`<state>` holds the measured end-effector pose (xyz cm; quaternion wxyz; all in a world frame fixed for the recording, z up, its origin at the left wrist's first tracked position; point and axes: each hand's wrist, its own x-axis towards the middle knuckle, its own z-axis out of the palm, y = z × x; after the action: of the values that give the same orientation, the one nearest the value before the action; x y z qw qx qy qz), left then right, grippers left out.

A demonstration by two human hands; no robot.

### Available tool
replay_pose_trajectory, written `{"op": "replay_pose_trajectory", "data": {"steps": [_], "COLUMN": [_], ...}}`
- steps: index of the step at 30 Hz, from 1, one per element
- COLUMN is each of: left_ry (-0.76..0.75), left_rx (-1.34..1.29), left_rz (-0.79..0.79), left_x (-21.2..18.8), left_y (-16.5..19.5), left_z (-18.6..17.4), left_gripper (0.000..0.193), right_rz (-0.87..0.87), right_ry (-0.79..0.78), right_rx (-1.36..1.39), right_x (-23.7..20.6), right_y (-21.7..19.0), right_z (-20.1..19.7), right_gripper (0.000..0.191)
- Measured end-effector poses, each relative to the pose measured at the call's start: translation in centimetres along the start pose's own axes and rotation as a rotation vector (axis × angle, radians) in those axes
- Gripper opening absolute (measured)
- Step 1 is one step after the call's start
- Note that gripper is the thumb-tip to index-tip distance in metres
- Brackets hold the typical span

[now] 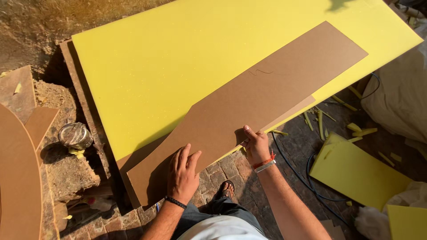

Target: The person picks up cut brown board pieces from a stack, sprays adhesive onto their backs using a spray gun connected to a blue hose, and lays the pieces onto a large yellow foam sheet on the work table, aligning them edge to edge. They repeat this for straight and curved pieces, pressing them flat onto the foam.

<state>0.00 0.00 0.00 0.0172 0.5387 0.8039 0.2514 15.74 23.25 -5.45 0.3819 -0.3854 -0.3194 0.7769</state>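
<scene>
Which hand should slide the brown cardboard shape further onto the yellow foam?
Probably the right hand: it grips the near edge of the long brown cardboard template, thumb on top. The left hand only presses flat on the template's lower end, over the big yellow foam sheet.

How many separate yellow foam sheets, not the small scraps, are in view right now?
3. The large yellow foam sheet lies under the brown template; a smaller foam piece lies on the ground at right; another foam piece sits at the bottom right corner. More may be hidden.
</scene>
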Motion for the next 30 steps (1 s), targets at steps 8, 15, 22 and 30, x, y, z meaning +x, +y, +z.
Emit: {"op": "replay_pose_trajectory", "data": {"steps": [8,15,22,30], "left_ry": [0.031,0.040,-0.062,-0.743], "left_rx": [0.007,0.034,0.184,0.079], "left_rz": [0.037,0.151,0.103,-0.472], "left_x": [10.1,20.5,31.7,26.3], "left_y": [2.4,2.3,2.1,5.3], "left_z": [4.3,7.1,9.2,15.4], "left_gripper": [0.078,0.074,0.084,0.097], "right_rz": [-0.042,-0.110,-0.157,-0.074], "right_ry": [0.011,0.021,-0.067,-0.526], "right_rx": [0.037,0.047,0.207,-1.660], "right_x": [9.3,17.2,30.6,41.1], "right_y": [-4.5,-9.6,-12.8,-16.4], "right_z": [-4.6,-3.9,-3.0,-7.2], "right_gripper": [0.021,0.024,0.028,0.062]}}
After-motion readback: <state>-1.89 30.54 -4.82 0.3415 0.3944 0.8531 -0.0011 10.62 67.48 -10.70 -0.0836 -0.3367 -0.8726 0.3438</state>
